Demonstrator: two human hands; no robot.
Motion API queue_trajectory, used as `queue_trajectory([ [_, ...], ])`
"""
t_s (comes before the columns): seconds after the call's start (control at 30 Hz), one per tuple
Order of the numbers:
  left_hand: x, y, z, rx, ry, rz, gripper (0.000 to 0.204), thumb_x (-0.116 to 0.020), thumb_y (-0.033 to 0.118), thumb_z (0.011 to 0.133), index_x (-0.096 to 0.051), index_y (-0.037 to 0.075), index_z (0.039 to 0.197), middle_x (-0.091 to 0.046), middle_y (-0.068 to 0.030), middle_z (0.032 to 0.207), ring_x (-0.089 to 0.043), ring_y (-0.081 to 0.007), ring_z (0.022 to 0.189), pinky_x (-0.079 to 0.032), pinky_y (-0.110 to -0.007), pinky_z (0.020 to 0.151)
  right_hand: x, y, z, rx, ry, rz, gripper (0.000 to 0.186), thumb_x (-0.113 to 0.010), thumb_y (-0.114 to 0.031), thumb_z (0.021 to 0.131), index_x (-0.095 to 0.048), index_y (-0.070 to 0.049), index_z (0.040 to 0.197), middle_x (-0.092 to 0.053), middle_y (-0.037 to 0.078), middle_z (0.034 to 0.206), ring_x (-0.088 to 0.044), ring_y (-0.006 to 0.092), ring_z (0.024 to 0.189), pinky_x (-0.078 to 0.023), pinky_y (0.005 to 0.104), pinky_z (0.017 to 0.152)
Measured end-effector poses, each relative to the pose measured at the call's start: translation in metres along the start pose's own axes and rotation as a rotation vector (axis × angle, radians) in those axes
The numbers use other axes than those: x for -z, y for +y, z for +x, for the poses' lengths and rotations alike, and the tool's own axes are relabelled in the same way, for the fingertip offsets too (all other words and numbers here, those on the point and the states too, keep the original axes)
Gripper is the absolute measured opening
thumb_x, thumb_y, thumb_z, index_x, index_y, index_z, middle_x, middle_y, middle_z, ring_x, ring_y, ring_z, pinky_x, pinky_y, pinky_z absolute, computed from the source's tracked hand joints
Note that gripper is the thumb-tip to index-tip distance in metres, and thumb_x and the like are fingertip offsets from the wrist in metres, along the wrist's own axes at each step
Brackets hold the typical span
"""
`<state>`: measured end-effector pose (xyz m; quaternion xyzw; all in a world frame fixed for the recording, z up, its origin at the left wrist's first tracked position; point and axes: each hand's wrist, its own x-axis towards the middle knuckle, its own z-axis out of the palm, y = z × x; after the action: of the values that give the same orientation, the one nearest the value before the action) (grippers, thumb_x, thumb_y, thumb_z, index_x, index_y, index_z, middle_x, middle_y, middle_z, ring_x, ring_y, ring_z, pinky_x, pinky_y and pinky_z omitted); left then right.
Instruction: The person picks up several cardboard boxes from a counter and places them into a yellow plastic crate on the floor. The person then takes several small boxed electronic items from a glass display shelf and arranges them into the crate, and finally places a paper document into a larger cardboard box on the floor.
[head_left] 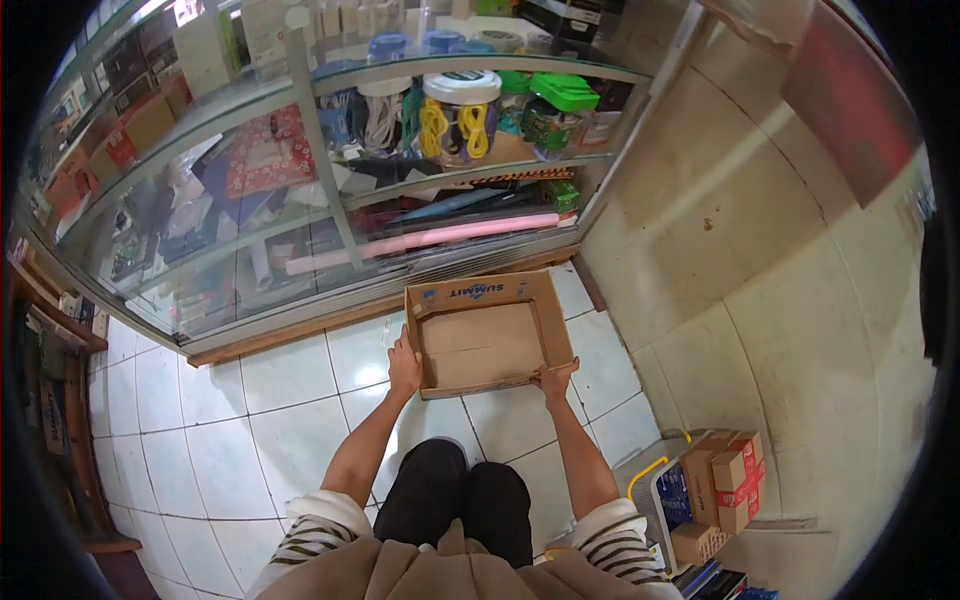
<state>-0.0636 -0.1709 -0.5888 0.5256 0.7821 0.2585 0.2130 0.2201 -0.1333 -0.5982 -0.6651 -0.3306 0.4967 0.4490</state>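
Note:
An open, shallow cardboard box with blue print on its far wall is held between my hands, low over the tiled floor before a glass display case. Bare brown cardboard shows across its bottom, with nothing lying in it. My left hand presses along the outside of the box's left wall, close to the near corner. At the near right corner, my right hand is closed on the rim, its thumb toward the inside. Some fingers of both hands are hidden by the cardboard.
The glass display case rises just beyond the box, with a jar of yellow cords and a pink roll on its shelves. A beige wall stands to the right. Taped cardboard cartons are stacked at lower right.

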Motion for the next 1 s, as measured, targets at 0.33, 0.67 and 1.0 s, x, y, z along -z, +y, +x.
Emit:
queue_trajectory([
  [0.33,0.008,-0.017,0.007,-0.078,-0.172,-0.493,0.065,-0.052,0.005,0.073,-0.021,0.000,0.130,-0.042,-0.0247,0.112,-0.039,-0.0363,0.104,-0.034,-0.043,0.087,0.008,-0.008,-0.001,0.001,-0.072,-0.066,0.087,-0.055,-0.002,0.077,0.010,-0.022,0.132,-0.021,0.014,0.133,-0.052,0.0250,0.092,-0.052,0.0338,0.071],
  [0.67,0.004,-0.023,-0.024,-0.211,-0.252,-0.360,0.080,-0.060,0.007,0.066,-0.015,0.004,0.132,-0.034,-0.0237,0.113,-0.038,-0.0374,0.105,-0.036,-0.038,0.092,0.045,-0.013,-0.027,-0.046,-0.111,-0.065,0.057,-0.052,-0.008,0.080,-0.019,-0.002,0.127,-0.028,0.019,0.125,-0.055,0.0206,0.079,-0.053,0.0297,0.066],
  [1.0,0.032,0.039,-0.023,-0.286,0.031,-0.374,0.065,-0.057,0.004,0.071,-0.027,0.008,0.128,-0.038,-0.0179,0.099,-0.045,-0.0325,0.090,-0.040,-0.037,0.082,0.094,-0.030,-0.017,0.301,-0.195,-0.284,0.033,-0.049,-0.006,0.081,-0.043,0.000,0.114,-0.043,0.016,0.113,-0.057,0.0184,0.077,-0.052,0.0288,0.066],
])
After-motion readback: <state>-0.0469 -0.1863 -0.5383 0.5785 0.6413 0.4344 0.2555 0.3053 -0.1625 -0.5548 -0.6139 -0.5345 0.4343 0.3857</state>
